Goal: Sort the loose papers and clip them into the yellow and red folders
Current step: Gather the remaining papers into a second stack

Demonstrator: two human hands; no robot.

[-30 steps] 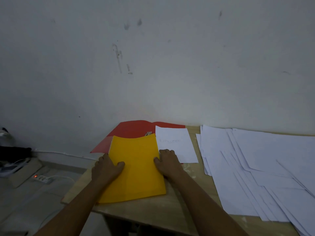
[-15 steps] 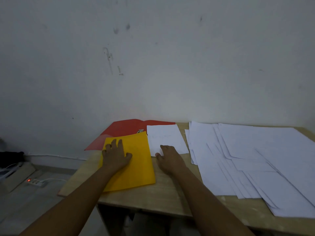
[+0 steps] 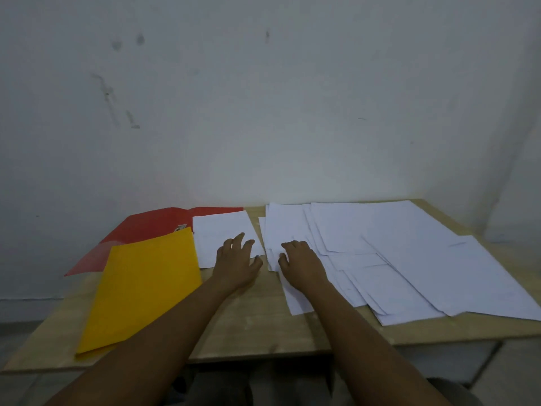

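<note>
The left hand (image 3: 235, 263) had left the closed yellow paper folder (image 3: 143, 291); now its spread fingers rested on the single white sheet (image 3: 222, 234) right of that folder, holding nothing, while the right hand (image 3: 300, 262) lay flat and relaxed on the loose white papers (image 3: 409, 259) farther right.

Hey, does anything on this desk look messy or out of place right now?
Yes. The loose papers lie fanned and skewed across the table's right side. The yellow folder sits tilted, covering part of the open red folder.

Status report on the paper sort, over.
Left hand open on the single sheet; right hand open on the loose papers. Yellow folder closed, overlapping red folder. Nothing in the way.
</note>
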